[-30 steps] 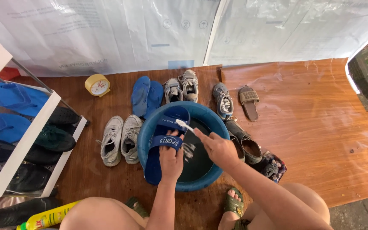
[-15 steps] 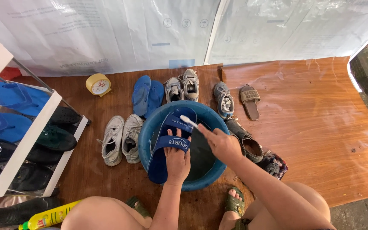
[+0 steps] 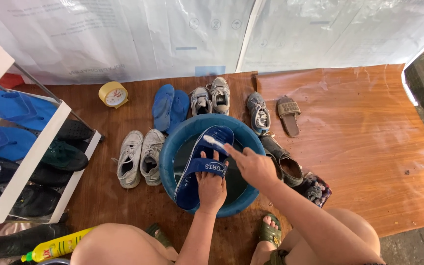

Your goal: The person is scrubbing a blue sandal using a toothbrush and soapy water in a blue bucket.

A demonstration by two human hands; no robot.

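At the far left a white shoe rack [image 3: 30, 162] holds blue flip-flops and dark shoes, and a yellow dish-soap bottle [image 3: 57, 249] lies on the floor below it, beside the person's knee. Farther back a small yellow alarm clock [image 3: 113, 94] stands on the brown floor [image 3: 369, 147]. A pair of white sneakers [image 3: 139, 158] lies just left of the blue basin [image 3: 170, 162], with a pair of blue flip-flops [image 3: 170, 108] behind them.

Over the basin, the left hand [image 3: 211, 184] is closed around the strap end of a dark blue slide sandal [image 3: 203, 164], holding it tilted across the rim with its toe pointing away. The right hand [image 3: 252, 164] grips a white toothbrush [image 3: 215, 143], its head touching the sandal's upper footbed. The step in hand looks like scrubbing the sandal; the next move likely calls for short strokes along the footbed while the left hand keeps it steady, then a dip in the dark water.

Behind the basin sit grey sneakers [image 3: 212, 95]; to the right are another grey sneaker [image 3: 258, 114], a brown slide [image 3: 288, 114], and dark shoes [image 3: 283, 162] touching the basin's rim.
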